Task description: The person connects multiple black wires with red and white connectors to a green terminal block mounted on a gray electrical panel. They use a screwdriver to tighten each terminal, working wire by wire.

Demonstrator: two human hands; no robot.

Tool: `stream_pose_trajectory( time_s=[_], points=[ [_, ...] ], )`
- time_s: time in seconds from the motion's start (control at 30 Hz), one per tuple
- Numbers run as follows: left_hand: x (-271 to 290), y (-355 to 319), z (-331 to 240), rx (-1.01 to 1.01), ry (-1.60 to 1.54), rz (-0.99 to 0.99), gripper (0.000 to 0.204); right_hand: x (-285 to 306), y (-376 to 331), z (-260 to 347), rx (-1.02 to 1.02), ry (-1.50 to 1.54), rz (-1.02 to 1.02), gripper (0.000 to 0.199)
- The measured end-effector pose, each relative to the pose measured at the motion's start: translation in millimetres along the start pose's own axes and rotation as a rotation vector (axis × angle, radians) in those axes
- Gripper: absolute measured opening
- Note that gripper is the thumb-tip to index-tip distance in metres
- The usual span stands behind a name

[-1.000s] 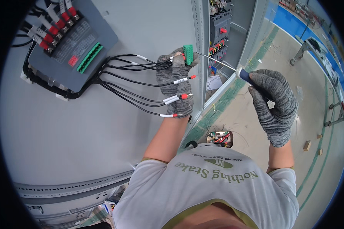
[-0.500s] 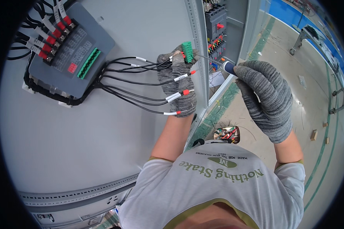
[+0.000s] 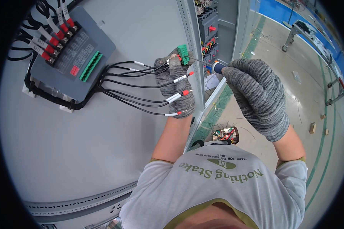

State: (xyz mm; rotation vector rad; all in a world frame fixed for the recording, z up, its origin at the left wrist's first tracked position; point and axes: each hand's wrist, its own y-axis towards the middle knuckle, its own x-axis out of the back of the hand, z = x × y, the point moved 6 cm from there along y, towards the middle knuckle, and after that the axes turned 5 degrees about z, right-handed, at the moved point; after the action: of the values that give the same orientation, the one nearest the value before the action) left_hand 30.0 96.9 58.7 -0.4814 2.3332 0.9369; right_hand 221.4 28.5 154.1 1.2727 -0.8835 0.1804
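In a grey knit glove, my left hand (image 3: 176, 82) grips a green terminal plug (image 3: 183, 54) with black wires running into its left side. My right hand (image 3: 260, 97), gloved alike, is closed on the dark blue handle of a screwdriver (image 3: 218, 67). Its thin shaft points left, with the tip at the plug. Several loose black wires (image 3: 137, 86) with white sleeves and red ends hang across my left glove and wrist. They come from a bundle beside a grey meter module (image 3: 74, 53), which has a green socket strip (image 3: 91, 66).
The module sits on a large grey panel (image 3: 84, 145) with a perforated edge (image 3: 188, 30). Behind that edge, a cabinet holds a circuit breaker (image 3: 209, 28). An open pouch (image 3: 225, 135) of wire pieces is by my waist. A wheeled cart (image 3: 294, 36) stands far right.
My right hand and the screwdriver have shifted left, toward the plug. The plug has moved slightly left and down in my left hand.
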Motion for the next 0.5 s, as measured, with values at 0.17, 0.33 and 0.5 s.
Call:
stream_pose_trajectory(
  time_s=[0.17,0.33,0.5],
  points=[
    [0.7,-0.3,0.7,0.011,0.065,0.006,0.008,-3.4,3.4,9.9,0.036,-0.026,-0.014,0.033],
    [-2.5,-3.1,-0.8,-0.059,0.045,0.008,0.007,-7.5,-3.5,-4.6,-0.142,-0.024,0.088,0.039],
    [4.3,-1.8,3.2,-0.067,0.060,0.010,0.010,-7.1,-2.0,1.7,0.058,0.006,-0.053,0.038]
  ],
)
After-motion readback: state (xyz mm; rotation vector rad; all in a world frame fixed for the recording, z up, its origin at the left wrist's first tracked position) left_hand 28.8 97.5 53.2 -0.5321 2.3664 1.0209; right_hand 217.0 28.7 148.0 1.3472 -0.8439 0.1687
